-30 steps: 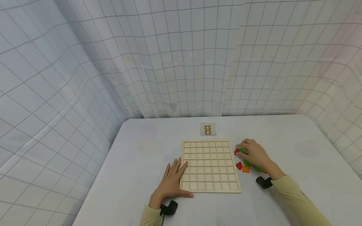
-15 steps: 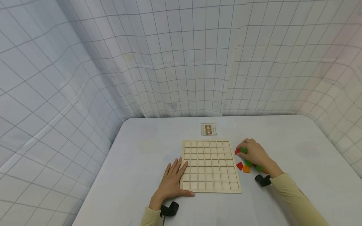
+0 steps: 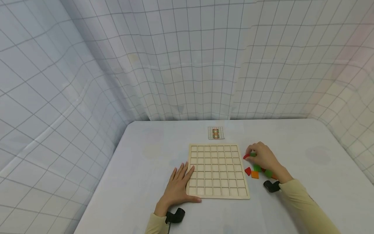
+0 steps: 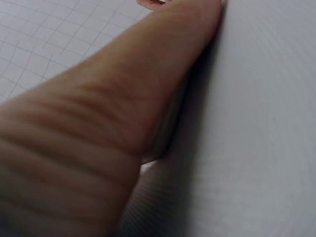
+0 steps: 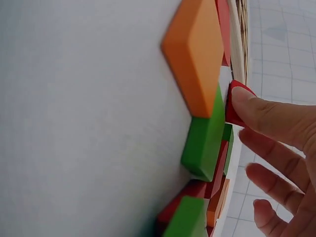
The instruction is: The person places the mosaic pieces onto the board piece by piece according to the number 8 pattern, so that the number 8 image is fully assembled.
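Note:
My left hand (image 3: 175, 191) lies with fingers spread at the lower left corner of a pale wooden grid board (image 3: 217, 171). Its thumb runs along the board's front edge, and some fingertips rest over the left rim. Right of the board, my right hand (image 3: 263, 157) pinches a red block (image 5: 232, 116) between thumb and forefinger. That block is tilted, with the thumb covering much of it. Around the hand lie a red wedge block (image 3: 248, 171), an orange square block (image 3: 255, 175) and a green block (image 3: 268, 174). The hand partly hides several more blocks.
A small card (image 3: 216, 133) with a coloured pattern on a grid lies behind the board. The white table (image 3: 152, 146) is bordered by checked white curtains (image 3: 187, 65) at the back and sides. Each wrist wears a black camera (image 3: 176, 215).
My right thumb and forefinger have closed on the red block, which now looks tilted. The left hand stays put on the board. The head view has shifted very slightly.

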### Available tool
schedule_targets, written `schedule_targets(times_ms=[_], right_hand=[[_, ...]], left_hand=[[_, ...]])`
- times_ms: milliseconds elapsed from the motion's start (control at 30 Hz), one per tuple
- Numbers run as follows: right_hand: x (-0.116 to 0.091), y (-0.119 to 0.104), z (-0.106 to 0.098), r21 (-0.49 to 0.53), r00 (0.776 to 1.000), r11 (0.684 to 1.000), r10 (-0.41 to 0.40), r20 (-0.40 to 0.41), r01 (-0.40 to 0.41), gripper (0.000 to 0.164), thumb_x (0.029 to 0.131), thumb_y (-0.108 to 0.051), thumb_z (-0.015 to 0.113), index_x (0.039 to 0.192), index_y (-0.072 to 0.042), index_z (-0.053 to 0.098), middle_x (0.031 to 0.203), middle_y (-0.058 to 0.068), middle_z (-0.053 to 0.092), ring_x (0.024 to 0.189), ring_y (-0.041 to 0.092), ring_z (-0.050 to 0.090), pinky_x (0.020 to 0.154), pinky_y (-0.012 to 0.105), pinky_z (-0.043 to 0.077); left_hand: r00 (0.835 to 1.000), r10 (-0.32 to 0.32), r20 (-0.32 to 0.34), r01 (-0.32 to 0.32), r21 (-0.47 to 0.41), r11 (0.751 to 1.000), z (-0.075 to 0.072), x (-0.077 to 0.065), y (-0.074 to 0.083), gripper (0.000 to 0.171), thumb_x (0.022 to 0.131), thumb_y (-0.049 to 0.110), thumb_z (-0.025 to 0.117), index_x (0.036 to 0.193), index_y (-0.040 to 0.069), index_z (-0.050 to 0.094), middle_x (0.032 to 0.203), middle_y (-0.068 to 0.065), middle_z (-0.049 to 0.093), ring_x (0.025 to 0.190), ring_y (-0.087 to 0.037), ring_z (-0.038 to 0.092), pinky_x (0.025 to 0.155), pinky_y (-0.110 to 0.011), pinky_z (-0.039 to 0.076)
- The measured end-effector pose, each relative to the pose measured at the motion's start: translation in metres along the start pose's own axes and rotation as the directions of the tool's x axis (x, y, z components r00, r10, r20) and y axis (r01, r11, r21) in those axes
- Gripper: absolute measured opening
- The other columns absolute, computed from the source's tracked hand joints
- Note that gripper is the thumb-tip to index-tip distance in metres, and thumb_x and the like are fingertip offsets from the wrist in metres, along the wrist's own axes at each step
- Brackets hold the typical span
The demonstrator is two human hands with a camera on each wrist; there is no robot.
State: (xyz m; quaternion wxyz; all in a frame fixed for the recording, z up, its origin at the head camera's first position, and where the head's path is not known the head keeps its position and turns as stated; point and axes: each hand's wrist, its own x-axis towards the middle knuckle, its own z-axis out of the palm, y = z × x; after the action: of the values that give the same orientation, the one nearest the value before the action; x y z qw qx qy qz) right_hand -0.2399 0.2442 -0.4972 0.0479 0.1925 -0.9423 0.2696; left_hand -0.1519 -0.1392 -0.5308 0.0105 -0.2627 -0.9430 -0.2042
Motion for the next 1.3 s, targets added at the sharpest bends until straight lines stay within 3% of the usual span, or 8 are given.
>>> schedule_targets(times_ms=[167, 433, 633, 900, 1000, 1133, 1300], right_hand=[[-0.001, 0.001, 0.001, 0.082, 1.0, 0.997, -0.014, 0.004, 0.014, 0.013, 0.08, -0.015, 0.078, 0.079, -0.019, 0.066, 0.079, -0.01, 0.062, 0.077, 0.016, 0.056, 0.071, 0.038, 0.048], [0.003, -0.008, 0.003, 0.21, 0.997, 0.976, 0.062, -0.051, -0.05, 0.008, 0.083, -0.014, 0.075, 0.086, -0.01, 0.069, 0.083, 0.0, 0.065, 0.063, 0.015, 0.056, 0.047, 0.026, 0.045], [0.009, -0.022, 0.003, 0.247, 0.996, 0.969, 0.044, -0.083, -0.022, 0.009, 0.083, -0.012, 0.075, 0.088, -0.006, 0.07, 0.083, 0.002, 0.066, 0.069, 0.016, 0.061, 0.053, 0.025, 0.046], [0.022, -0.037, 0.016, 0.306, 0.998, 0.951, 0.05, -0.035, -0.037, 0.018, 0.083, -0.007, 0.074, 0.1, -0.005, 0.069, 0.089, 0.003, 0.067, 0.074, 0.017, 0.064, 0.064, 0.032, 0.052], [0.028, -0.045, 0.021, 0.313, 0.999, 0.95, 0.014, -0.044, 0.0, 0.022, 0.083, -0.007, 0.074, 0.103, -0.002, 0.066, 0.089, 0.004, 0.065, 0.075, 0.018, 0.065, 0.066, 0.032, 0.052], [0.036, -0.058, 0.026, 0.35, 0.996, 0.934, -0.048, -0.069, 0.069, 0.02, 0.082, -0.007, 0.075, 0.098, -0.002, 0.063, 0.084, 0.003, 0.065, 0.073, 0.018, 0.064, 0.065, 0.031, 0.053], [0.045, -0.07, 0.037, 0.43, 0.997, 0.9, -0.055, -0.05, 0.071, 0.014, 0.083, -0.008, 0.074, 0.092, -0.004, 0.065, 0.085, 0.003, 0.065, 0.073, 0.017, 0.064, 0.064, 0.03, 0.053]], left_hand=[[1.0, 0.0, 0.007, 0.0, 0.008, 1.0, 0.001, 0.0, 0.0, 0.119, 0.063, 0.077, 0.066, 0.153, 0.014, 0.019, 0.157, -0.012, 0.009, 0.143, -0.027, 0.005, 0.113, -0.047, 0.002], [1.0, 0.002, -0.001, -0.002, -0.002, 1.0, 0.0, 0.0, 0.001, 0.118, 0.063, 0.074, 0.069, 0.153, 0.014, 0.021, 0.157, -0.012, 0.01, 0.143, -0.028, 0.006, 0.113, -0.048, 0.003], [1.0, 0.001, -0.003, -0.001, 0.005, 1.0, 0.002, 0.001, -0.001, 0.118, 0.063, 0.076, 0.067, 0.153, 0.015, 0.021, 0.157, -0.012, 0.01, 0.143, -0.028, 0.005, 0.113, -0.048, 0.003], [1.0, 0.001, 0.002, -0.001, 0.011, 1.0, 0.003, 0.0, -0.002, 0.118, 0.063, 0.077, 0.066, 0.153, 0.017, 0.019, 0.157, -0.011, 0.008, 0.143, -0.026, 0.004, 0.113, -0.046, 0.001], [1.0, 0.002, -0.007, -0.002, 0.007, 1.0, 0.004, 0.0, -0.003, 0.118, 0.063, 0.077, 0.066, 0.153, 0.016, 0.02, 0.157, -0.011, 0.01, 0.143, -0.027, 0.005, 0.113, -0.047, 0.002], [1.0, 0.001, -0.012, -0.001, 0.001, 1.0, 0.003, 0.0, -0.002, 0.118, 0.063, 0.077, 0.066, 0.153, 0.015, 0.021, 0.157, -0.012, 0.011, 0.143, -0.028, 0.005, 0.113, -0.047, 0.002], [1.0, 0.001, -0.012, -0.001, -0.001, 1.0, 0.002, 0.0, -0.001, 0.119, 0.062, 0.076, 0.067, 0.153, 0.015, 0.021, 0.157, -0.012, 0.01, 0.143, -0.028, 0.006, 0.113, -0.047, 0.003]])
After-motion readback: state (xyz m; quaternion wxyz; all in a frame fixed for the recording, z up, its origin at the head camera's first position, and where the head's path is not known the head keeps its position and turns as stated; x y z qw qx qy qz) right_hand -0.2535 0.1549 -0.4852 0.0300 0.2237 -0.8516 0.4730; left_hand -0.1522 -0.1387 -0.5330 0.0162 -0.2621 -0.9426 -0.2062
